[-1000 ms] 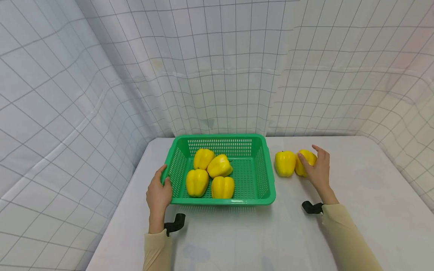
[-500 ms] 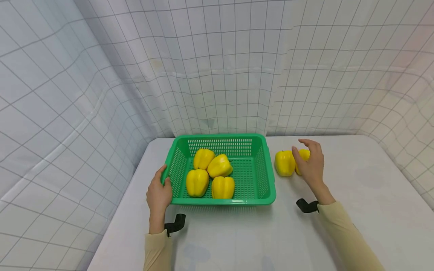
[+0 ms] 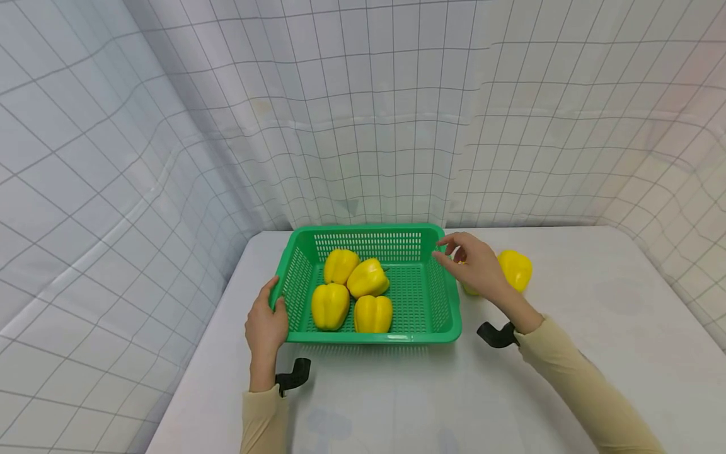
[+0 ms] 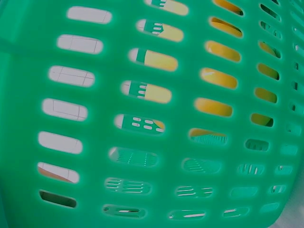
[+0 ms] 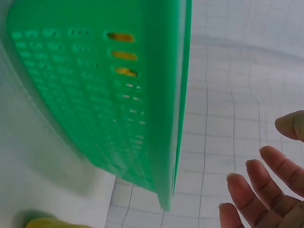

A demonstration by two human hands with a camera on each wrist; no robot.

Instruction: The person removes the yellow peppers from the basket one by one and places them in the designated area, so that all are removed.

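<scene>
My left hand (image 3: 266, 325) grips the left rim of a green plastic basket (image 3: 374, 338), thumb over the inner side. Several yellow bell peppers (image 3: 330, 306) lie in the left and middle part of this basket. My right hand (image 3: 479, 268) hovers by the basket's right rim, fingers loosely bent and holding nothing. In the right wrist view, the fingers (image 5: 251, 185) are spread apart beside the basket wall (image 5: 95, 109). Under the right hand, a yellow bell pepper (image 3: 471, 290) is mostly hidden; another bell pepper (image 3: 515, 270) lies just beyond the wrist. Slotted basket wall (image 4: 99, 114) fills the left wrist view.
The basket stands on a white-covered table (image 3: 386, 397), close to its back edge. A white curtain (image 3: 374, 126) with a dark grid hangs behind and along both sides. Black wrist mounts (image 3: 293, 373) stick out inward from both forearms.
My right hand has moved left from the outer bell pepper to the basket's right rim, uncovering that pepper and covering the nearer one. The left hand and the basket have stayed put.
</scene>
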